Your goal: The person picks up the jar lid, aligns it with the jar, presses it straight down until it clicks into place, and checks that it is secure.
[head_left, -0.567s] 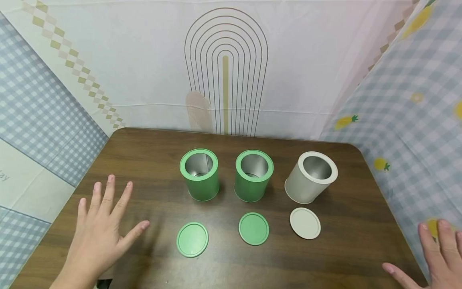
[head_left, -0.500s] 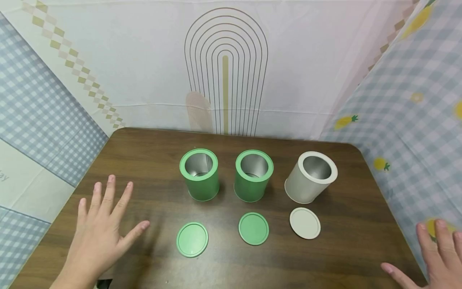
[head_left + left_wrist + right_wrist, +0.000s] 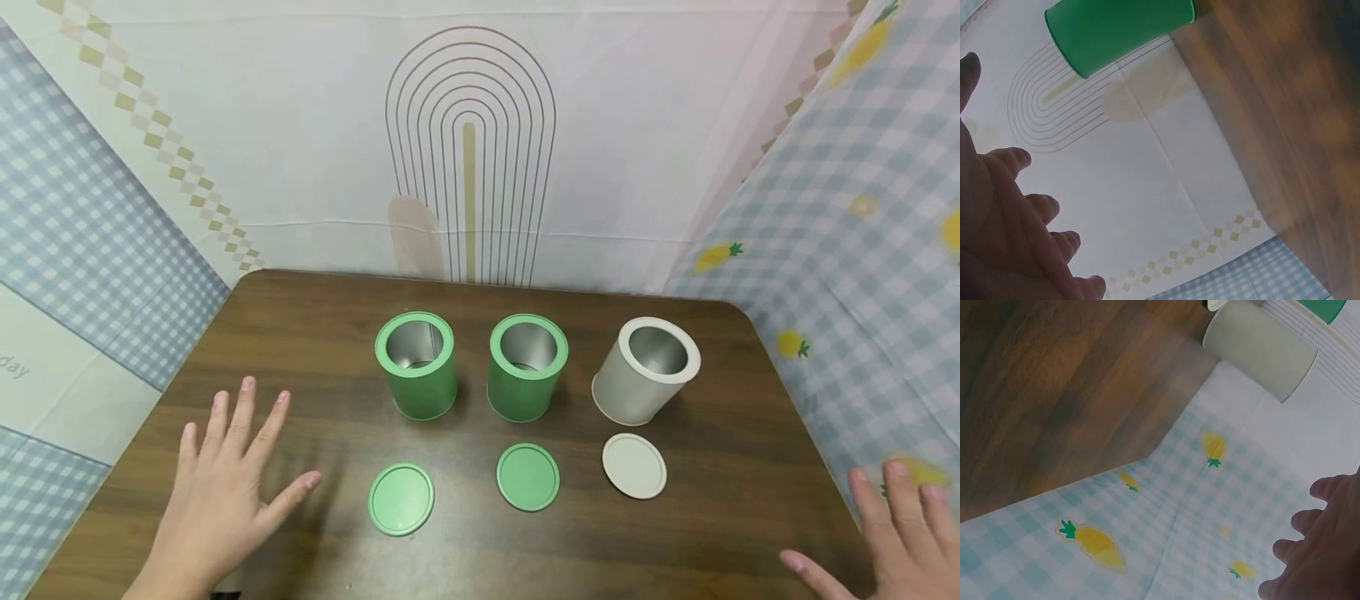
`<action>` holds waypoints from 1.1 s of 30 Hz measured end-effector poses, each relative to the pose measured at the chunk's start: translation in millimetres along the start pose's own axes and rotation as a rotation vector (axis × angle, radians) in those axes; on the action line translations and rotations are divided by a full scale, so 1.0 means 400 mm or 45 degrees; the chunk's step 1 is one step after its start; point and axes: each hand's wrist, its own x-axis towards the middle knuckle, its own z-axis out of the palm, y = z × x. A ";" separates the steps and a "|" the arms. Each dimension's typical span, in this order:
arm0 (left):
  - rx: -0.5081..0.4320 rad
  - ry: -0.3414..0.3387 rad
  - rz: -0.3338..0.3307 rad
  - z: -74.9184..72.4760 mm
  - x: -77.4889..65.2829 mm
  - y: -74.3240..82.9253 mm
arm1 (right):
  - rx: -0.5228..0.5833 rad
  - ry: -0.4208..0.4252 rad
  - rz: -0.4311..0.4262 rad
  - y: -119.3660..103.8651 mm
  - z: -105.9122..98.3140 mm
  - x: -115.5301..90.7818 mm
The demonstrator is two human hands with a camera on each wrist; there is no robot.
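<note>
Three lidless tins stand in a row toward the back of the table: a green tin [image 3: 423, 392] on the left, another green tin [image 3: 521, 396] in the middle and a white tin [image 3: 633, 390] on the right. In front of each lies a round lid of matching colour: a left green lid [image 3: 401, 499], a middle green lid [image 3: 528, 477] and a white lid [image 3: 633, 466]. My left hand [image 3: 225, 492], fingers spread and holding nothing, is left of the left green lid. At the lower right my right hand [image 3: 900, 542] is likewise spread and bare, partly cut off by the frame.
The brown wooden table [image 3: 600, 550] has rounded back corners. A white printed cloth [image 3: 315, 125] hangs behind it, with checked cloth [image 3: 817, 250] bearing pineapples along the right and blue gingham at the left.
My left hand has shifted slightly right and down in the head view, and my right hand slightly left. The view itself tilts a little; tins and lids stay in place.
</note>
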 end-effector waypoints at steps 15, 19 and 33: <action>-0.013 -0.038 -0.018 0.011 -0.005 0.006 | -0.139 0.039 0.064 -0.009 0.034 0.018; -0.016 -0.042 -0.018 0.016 -0.004 0.008 | -0.231 -0.161 0.282 -0.026 0.018 0.008; -0.129 -0.088 -0.003 0.038 -0.012 0.011 | 0.059 -0.798 0.984 -0.090 -0.010 0.016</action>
